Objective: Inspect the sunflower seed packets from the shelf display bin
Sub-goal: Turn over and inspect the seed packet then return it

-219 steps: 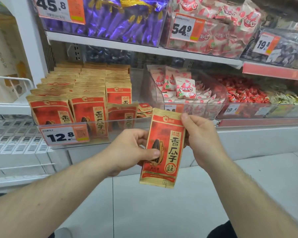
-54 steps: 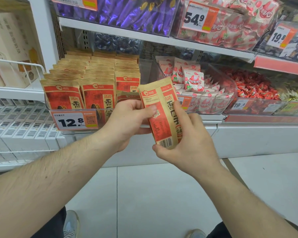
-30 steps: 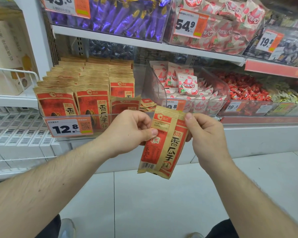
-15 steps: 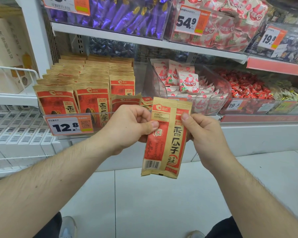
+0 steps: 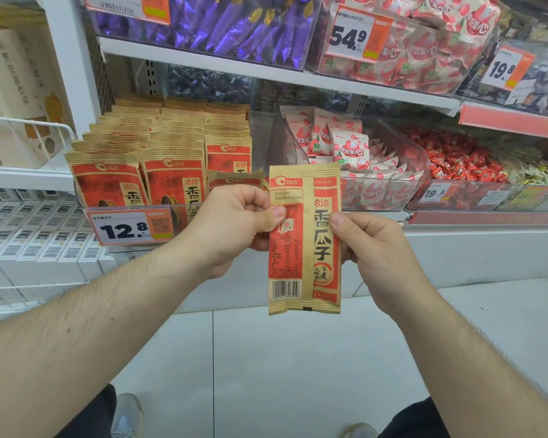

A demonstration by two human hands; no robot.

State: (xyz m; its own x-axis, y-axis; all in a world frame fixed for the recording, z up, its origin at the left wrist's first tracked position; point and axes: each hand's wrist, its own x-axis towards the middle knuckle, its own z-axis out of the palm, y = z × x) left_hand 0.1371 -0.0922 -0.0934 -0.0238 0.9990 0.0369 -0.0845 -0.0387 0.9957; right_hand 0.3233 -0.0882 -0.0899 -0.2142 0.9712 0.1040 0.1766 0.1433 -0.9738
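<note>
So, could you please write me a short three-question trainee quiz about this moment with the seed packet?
1. True or false: both hands pinch the held packet, the left hand at its left edge and the right hand at its right edge.
2. Which shows on the side of the packet facing the camera? A) a barcode B) a picture of a large seed C) nothing printed
3. Fill in: the price tag on the display bin of seed packets reads ____.

Key: 1 true; 2 A; 3 12.8
</note>
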